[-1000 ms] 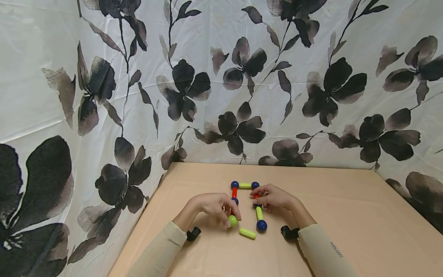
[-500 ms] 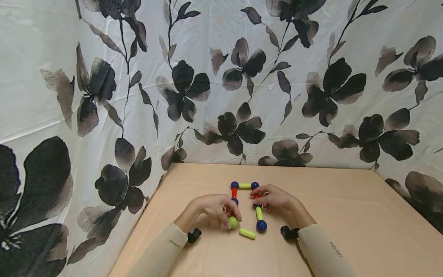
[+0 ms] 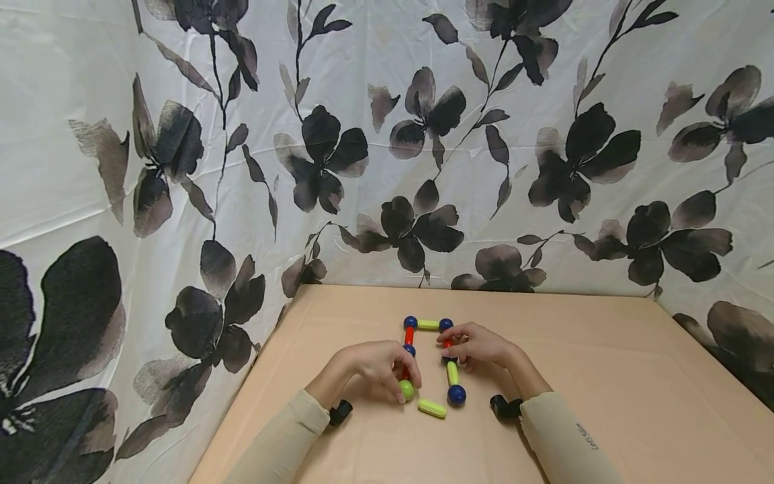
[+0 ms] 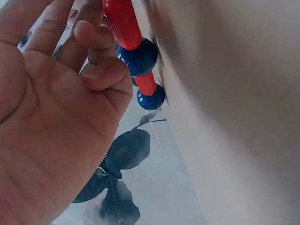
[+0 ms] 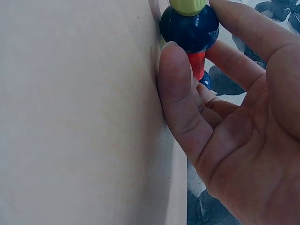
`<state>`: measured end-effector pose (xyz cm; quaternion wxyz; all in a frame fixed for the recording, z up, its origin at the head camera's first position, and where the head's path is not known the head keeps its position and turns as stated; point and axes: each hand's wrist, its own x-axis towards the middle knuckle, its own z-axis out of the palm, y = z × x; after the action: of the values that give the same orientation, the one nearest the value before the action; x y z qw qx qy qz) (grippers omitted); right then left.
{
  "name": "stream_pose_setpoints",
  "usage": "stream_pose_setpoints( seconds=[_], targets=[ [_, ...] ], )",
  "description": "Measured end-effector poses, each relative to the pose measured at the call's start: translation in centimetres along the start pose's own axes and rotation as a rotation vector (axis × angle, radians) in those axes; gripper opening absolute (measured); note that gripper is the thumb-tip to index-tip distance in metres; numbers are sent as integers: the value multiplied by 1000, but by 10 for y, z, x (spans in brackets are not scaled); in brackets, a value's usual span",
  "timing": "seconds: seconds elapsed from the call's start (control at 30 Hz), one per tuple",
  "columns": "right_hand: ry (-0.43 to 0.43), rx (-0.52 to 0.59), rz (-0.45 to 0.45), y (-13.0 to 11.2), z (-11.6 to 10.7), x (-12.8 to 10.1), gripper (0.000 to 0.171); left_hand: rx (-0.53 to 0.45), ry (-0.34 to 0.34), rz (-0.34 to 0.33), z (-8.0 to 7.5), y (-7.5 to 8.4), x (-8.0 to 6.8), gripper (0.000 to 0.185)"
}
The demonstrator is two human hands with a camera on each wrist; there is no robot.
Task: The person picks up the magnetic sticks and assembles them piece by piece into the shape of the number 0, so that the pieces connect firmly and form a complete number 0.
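Observation:
A frame of toy rods and balls lies on the tan table (image 3: 605, 376). At its far end a yellow-green rod (image 3: 428, 325) joins two blue balls (image 3: 410, 322). My left hand (image 3: 404, 384) curls its fingers round the near red rod (image 4: 123, 21) on the left side, between a blue ball (image 4: 137, 57) and a green ball (image 3: 406, 390). My right hand (image 3: 449, 346) pinches the right side's middle blue ball (image 5: 189, 28), between a red rod (image 5: 197, 63) and a yellow-green rod (image 3: 451, 373) ending in a blue ball (image 3: 456, 394).
A loose yellow-green rod (image 3: 432, 408) lies on the table between the frame's two near ends. White curtains with black flowers (image 3: 387, 168) close in the table at the back and on both sides. The black wrist cameras (image 3: 504, 405) sit just above the tabletop.

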<state>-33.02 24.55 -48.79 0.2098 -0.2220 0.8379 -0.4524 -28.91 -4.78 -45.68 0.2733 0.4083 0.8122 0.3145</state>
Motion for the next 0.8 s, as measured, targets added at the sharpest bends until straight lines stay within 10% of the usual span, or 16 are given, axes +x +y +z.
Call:
stream_pose_setpoints(
  seconds=[0.3, 0.8],
  targets=[
    [4, 4, 4, 1, 1, 0, 41, 49, 77, 87, 6, 12, 5, 26],
    [9, 12, 1, -1, 3, -1, 41, 215, -19, 134, 35, 28, 23, 13]
  ],
)
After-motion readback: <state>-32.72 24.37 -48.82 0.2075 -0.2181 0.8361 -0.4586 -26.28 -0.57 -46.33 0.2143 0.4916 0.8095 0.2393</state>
